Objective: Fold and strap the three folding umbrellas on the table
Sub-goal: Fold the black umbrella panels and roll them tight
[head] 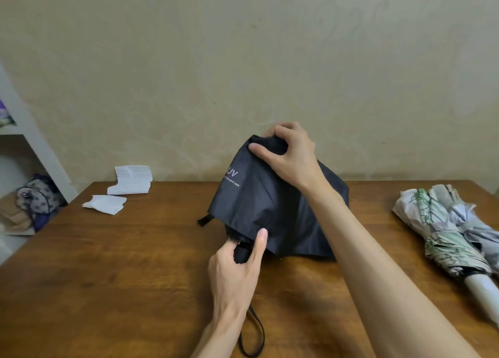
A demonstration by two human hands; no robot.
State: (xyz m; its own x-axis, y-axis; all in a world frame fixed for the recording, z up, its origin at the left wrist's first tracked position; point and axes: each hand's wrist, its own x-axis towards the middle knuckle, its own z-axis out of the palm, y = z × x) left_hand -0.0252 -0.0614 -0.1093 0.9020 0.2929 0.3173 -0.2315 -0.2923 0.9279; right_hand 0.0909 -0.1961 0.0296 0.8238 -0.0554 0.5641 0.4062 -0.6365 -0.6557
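The brown wooden table (pixel 135 276) stands pushed up to the wall. At its far left corner lies a stack of white paper (pixel 131 179), with a smaller stack (pixel 105 203) just beside it, nearer the front. In the middle, the black umbrella (pixel 256 195) rests its loose canopy on the wood, and its wrist strap (pixel 258 330) loops near the front edge. On the right, a floral umbrella (pixel 437 228) and a pale grey umbrella (pixel 475 228) lie side by side, touching, with a white handle (pixel 480 287) pointing towards the front.
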